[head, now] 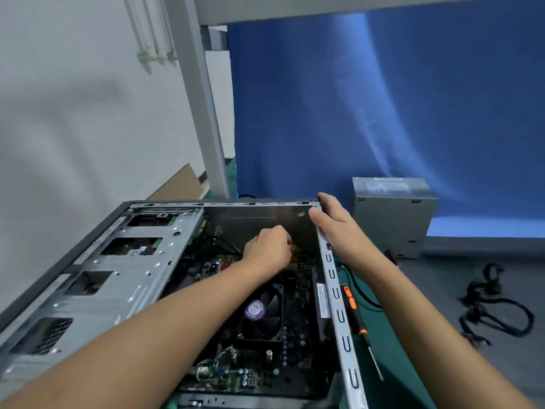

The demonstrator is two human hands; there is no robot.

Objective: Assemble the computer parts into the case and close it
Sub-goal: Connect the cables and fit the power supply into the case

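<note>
1 case (337, 302): right hand (336, 227) grips its corner, left hand (269, 246) curled inside, grasp unclear.

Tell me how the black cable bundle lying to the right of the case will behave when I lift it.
The black cable bundle will probably be floppy, since it lies in loose, uneven loops. If you lift it at one point, the rest would likely dangle and may snag, because the loops cross each other. It looks light for its spread, being only thin cord.
</note>
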